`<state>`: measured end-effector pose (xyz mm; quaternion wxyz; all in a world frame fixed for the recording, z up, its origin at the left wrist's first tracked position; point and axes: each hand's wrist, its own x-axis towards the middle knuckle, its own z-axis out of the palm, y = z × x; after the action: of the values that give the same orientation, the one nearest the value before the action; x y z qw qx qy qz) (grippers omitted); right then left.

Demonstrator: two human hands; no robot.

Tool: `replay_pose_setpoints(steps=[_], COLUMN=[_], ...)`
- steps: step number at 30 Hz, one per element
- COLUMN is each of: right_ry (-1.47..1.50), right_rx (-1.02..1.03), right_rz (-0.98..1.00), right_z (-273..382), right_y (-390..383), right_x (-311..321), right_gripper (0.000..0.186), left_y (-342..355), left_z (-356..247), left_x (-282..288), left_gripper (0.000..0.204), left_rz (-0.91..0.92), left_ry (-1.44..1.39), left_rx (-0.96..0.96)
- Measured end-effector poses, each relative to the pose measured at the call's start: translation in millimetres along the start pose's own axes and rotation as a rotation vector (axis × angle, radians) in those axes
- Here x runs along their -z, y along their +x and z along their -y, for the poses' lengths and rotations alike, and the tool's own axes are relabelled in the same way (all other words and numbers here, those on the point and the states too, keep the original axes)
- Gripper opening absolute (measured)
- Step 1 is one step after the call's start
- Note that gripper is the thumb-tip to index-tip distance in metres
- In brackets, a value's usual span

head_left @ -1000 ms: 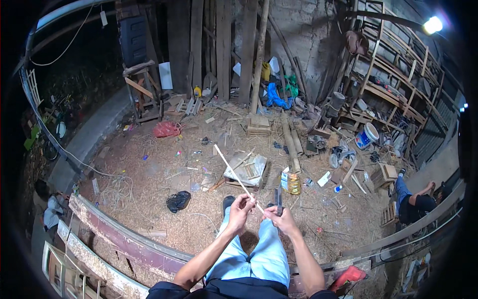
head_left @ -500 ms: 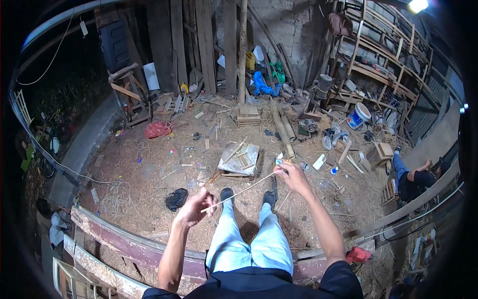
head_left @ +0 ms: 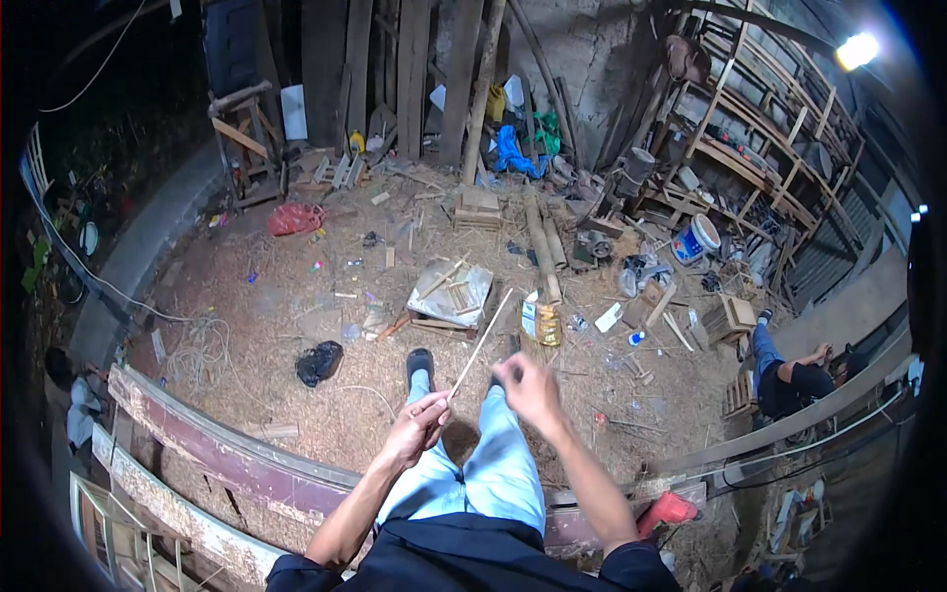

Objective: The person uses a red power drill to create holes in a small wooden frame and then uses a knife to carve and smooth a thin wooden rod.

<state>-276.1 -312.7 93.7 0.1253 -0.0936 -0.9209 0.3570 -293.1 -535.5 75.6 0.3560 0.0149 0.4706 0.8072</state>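
Observation:
My left hand (head_left: 416, 430) is closed around one end of a thin pale wooden stick (head_left: 481, 342), above my lap. From that hand the stick slants up and away to the right, its far end free. My right hand (head_left: 533, 397) is to the right of the stick, apart from it, over my right shin. Its fingers look bent but are smeared by motion, so whether anything is in them does not show. Beyond the stick stands a low block with a pale square top (head_left: 464, 286), with thin wood pieces lying on it.
Wood shavings and scraps cover the ground. A black plastic bag (head_left: 319, 363) and a yellow packet (head_left: 541, 322) lie near my feet. I sit on a long reddish plank (head_left: 227, 449), a red tool (head_left: 671, 510) at my right. Another person (head_left: 799, 380) sits at far right.
My right hand has let go of the stick's far end and come down nearer to me. The stick, still in my left hand, now points more steeply away. My view has shifted rightward.

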Motion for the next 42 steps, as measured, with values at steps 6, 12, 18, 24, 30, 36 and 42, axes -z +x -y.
replay_pose_setpoints(steps=[6,12,18,24,30,36,42], right_ry=[0.110,0.094,-0.039,-0.042,-0.148,-0.268,-0.088], right_rx=[0.313,0.367,0.565,0.403,0.405,0.265,0.427], right_rz=[-0.091,-0.113,-0.121,-0.235,-0.102,-0.258,-0.153], right_z=[13.6,16.6,9.2,-14.2,-23.8,-36.0,-8.1], right_y=[-59.0,-42.0,-36.6,-20.6,-24.0,6.2,-14.6], right_x=[-38.4,-18.7,-22.3,-30.4,-36.0,-9.5,-14.4], right_gripper=[0.023,0.019,0.022,0.022,0.031,0.023,0.022], left_y=[-8.0,-26.8,-17.6,-15.0,-9.5,-5.2,-3.3], left_z=[16.5,7.6,16.7,6.7,10.9,16.2,1.8], left_x=[0.1,-12.3,-13.6,-2.5,5.3,-5.3,4.5], left_gripper=[0.028,0.026,0.024,0.030,0.029,0.029,0.025], left_rz=[-0.064,-0.086,-0.052,-0.030,-0.044,-0.049,0.123], left_ry=[0.219,0.174,0.015,0.015,0.057,0.058,-0.027], left_rx=[-0.050,0.016,0.038,0.120,0.123,0.164,0.138])
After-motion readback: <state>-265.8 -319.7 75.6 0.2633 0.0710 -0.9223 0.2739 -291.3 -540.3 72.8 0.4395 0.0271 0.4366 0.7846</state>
